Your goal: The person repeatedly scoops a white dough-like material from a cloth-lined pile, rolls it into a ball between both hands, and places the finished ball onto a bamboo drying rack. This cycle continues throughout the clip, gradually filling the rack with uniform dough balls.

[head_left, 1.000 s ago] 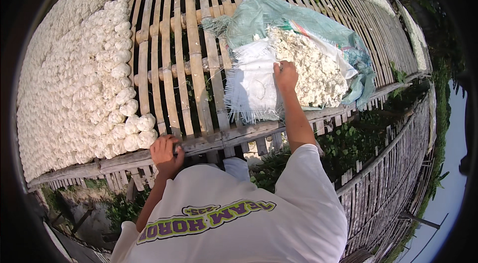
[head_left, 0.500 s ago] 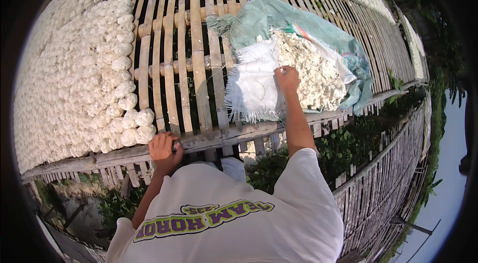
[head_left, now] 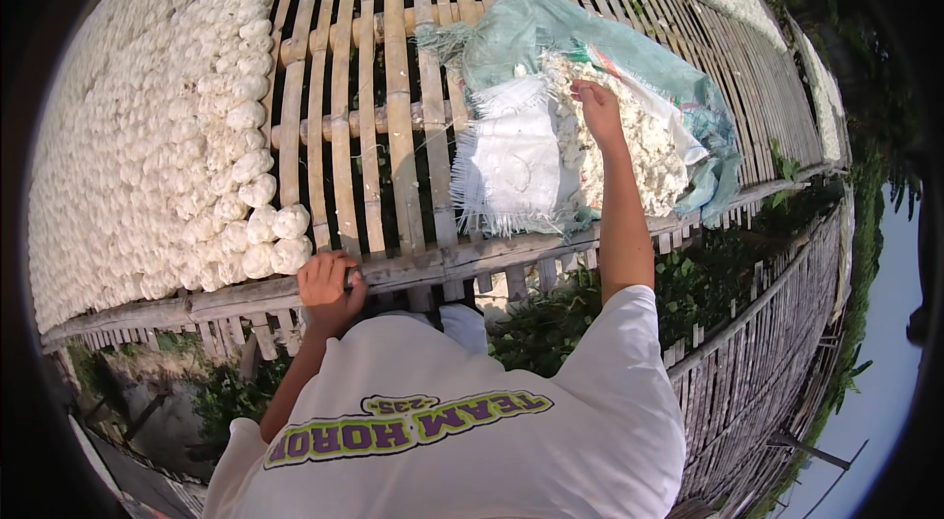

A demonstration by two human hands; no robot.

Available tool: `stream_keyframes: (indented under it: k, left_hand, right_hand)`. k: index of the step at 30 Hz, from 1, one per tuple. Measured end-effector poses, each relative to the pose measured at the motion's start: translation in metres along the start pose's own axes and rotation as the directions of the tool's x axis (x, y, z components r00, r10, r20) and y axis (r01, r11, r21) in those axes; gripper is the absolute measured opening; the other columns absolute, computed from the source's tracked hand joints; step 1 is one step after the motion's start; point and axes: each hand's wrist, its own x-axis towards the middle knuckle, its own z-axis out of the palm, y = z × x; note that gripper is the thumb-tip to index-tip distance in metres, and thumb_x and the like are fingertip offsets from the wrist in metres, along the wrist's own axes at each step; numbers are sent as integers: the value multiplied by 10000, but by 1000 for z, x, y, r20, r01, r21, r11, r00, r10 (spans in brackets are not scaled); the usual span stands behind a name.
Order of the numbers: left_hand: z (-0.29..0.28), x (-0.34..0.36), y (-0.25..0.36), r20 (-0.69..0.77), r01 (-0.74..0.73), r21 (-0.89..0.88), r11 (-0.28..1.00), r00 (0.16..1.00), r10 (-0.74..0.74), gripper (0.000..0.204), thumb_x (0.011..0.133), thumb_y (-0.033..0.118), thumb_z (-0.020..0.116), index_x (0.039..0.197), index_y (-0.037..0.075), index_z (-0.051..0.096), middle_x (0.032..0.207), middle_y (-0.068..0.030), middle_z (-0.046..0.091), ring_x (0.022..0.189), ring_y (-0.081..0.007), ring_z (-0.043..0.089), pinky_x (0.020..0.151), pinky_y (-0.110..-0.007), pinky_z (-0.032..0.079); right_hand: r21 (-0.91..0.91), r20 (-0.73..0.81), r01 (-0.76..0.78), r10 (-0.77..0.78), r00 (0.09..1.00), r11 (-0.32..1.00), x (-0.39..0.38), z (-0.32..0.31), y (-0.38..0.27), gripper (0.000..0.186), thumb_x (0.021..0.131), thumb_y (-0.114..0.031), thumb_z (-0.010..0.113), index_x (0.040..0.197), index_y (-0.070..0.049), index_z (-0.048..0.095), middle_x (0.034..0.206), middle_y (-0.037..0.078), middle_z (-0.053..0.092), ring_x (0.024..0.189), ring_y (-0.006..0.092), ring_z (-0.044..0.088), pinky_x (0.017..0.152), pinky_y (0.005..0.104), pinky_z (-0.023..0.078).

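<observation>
A heap of crumbly white stuff (head_left: pixel 644 157) lies on an opened-out sack with a white woven flap (head_left: pixel 509 145) and blue-green sheeting (head_left: pixel 531 23). Over the heap's far left part is my right hand (head_left: pixel 598 111), its fingers drawn together. What it pinches, if anything, is too small to make out. My left hand (head_left: pixel 329 288) is closed over the bamboo rail (head_left: pixel 413 271) at the platform's near edge, and a small dark patch shows beside its thumb. Just beyond that hand, round lumpy white pieces (head_left: pixel 290 254) form the corner of a dense spread.
Bamboo slats (head_left: pixel 398 126) with open gaps make up the platform between the spread and the sack. A few white crumbs lie on them. Green plants (head_left: pixel 678 293) grow below the near edge. Another slatted bamboo rack (head_left: pixel 752 342) stands at the right.
My right hand has moved from the white flap's edge, away from me and slightly right, over the heap. My left hand stays on the rail. The view has shifted slightly.
</observation>
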Motion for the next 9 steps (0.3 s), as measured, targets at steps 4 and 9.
stream_keyframes:
  k: [4, 9]
  left_hand:
    - [0, 3, -1, -14, -12, 12, 1000, 1000, 12, 216, 794, 180, 701, 998, 112, 674, 1089, -56, 674, 1093, -283, 624, 960, -432, 431]
    - [-1, 0, -1, 14, -10, 21, 1000, 1000, 9, 226, 789, 182, 705, 1004, 119, 672, 1095, -57, 673, 1100, -273, 621, 955, -433, 431]
  right_hand:
    - [-743, -20, -152, 206, 978, 652, -31, 9, 44, 301, 985, -259, 572, 1153, -96, 762, 1137, 242, 743, 1091, 419, 701, 976, 499, 547]
    - [-741, 164, 155, -47, 985, 654, -47, 22, 67, 420, 979, -339, 612, 1315, -101, 700, 1271, 228, 718, 1275, 387, 634, 1044, 495, 516]
